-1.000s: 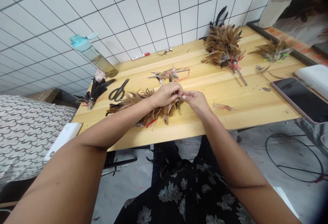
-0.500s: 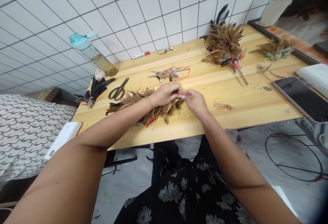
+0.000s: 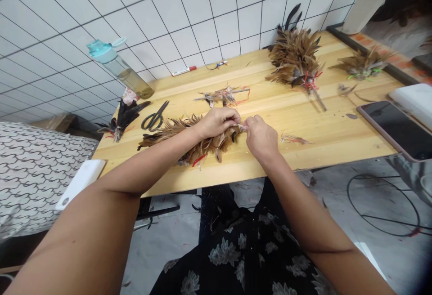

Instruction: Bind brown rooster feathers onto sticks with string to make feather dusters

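A long bundle of brown feathers (image 3: 172,132) lies on the wooden table, partly covered by my left forearm. My left hand (image 3: 218,122) is closed in a pinch at the bundle's right end. Just right of it, my right hand (image 3: 262,136) is closed, its fingertips pinching the pale tip (image 3: 242,127) that sticks out of the bundle. What exactly lies between the fingers is too small to make out. A red tie (image 3: 199,160) shows near the bundle's lower edge. Black-handled scissors (image 3: 154,116) rest close to its left end.
Behind my hands lies a feather-covered stick (image 3: 222,95) with red string. A large feather bunch (image 3: 297,59) stands at the back right, and a phone (image 3: 396,128) lies at the right edge. A water bottle (image 3: 123,70) and black feathers (image 3: 126,116) are at the left.
My right hand has turned knuckles-up and shifted slightly right, its fingers curling in more tightly. My left hand stays in its place on the bundle.
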{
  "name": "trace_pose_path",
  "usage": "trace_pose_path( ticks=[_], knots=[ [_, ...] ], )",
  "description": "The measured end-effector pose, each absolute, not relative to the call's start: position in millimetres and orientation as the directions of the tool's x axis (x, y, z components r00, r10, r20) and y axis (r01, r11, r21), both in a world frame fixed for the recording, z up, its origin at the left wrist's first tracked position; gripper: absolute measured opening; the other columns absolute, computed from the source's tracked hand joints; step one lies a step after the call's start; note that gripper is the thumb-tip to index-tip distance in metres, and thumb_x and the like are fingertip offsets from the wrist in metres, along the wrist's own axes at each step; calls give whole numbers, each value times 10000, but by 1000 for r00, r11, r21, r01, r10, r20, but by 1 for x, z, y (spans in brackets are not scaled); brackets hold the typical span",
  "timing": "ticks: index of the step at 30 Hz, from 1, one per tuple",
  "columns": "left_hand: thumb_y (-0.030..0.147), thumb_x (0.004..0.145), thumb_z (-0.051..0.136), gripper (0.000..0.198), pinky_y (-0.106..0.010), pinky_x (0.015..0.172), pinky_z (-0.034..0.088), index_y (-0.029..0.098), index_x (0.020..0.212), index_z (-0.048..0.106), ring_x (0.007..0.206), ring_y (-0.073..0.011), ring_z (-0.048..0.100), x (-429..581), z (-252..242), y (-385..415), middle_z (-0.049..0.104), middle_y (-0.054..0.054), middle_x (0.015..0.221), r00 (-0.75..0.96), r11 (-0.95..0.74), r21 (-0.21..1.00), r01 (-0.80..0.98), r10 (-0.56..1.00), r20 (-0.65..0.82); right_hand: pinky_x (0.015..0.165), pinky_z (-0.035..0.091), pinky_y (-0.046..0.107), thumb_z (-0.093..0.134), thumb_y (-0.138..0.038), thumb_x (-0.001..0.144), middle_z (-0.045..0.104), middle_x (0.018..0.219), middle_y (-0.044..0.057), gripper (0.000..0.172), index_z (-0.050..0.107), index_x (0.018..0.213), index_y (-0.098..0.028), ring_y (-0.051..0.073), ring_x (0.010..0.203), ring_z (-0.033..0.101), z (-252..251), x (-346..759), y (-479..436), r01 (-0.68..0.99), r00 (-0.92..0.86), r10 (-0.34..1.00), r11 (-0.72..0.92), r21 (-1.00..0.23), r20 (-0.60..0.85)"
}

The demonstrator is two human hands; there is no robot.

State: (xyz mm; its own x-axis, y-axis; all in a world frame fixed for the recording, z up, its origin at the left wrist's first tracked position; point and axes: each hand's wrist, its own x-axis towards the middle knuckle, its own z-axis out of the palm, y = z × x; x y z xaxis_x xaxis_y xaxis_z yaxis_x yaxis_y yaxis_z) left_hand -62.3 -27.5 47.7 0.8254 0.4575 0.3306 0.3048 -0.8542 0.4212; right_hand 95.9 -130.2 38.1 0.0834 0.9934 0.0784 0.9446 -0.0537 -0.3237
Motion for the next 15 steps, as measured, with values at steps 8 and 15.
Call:
trace_pose_path(
  ticks=[8, 15],
  knots=[
    [76, 780, 585, 104, -263, 733, 447, 167, 781, 636, 761, -146, 606, -67, 52, -16, 673, -14, 756, 818, -855, 343, 389, 491, 298, 659, 361, 279, 215, -232, 1027, 659, 1052, 146, 407, 604, 1118, -157, 216, 880, 642, 33, 94, -142, 983, -45, 999, 45, -179, 2],
    [48, 748, 557, 185, -292, 729, 435, 169, 837, 664, 788, -179, 589, -64, 47, -12, 654, -41, 783, 838, -869, 223, 442, 489, 242, 692, 406, 286, 294, -205, 1004, 685, 1047, 161, 332, 600, 1108, -130, 228, 909, 654, 31, 93, -143, 983, -79, 996, 73, -169, -28]
  ],
)
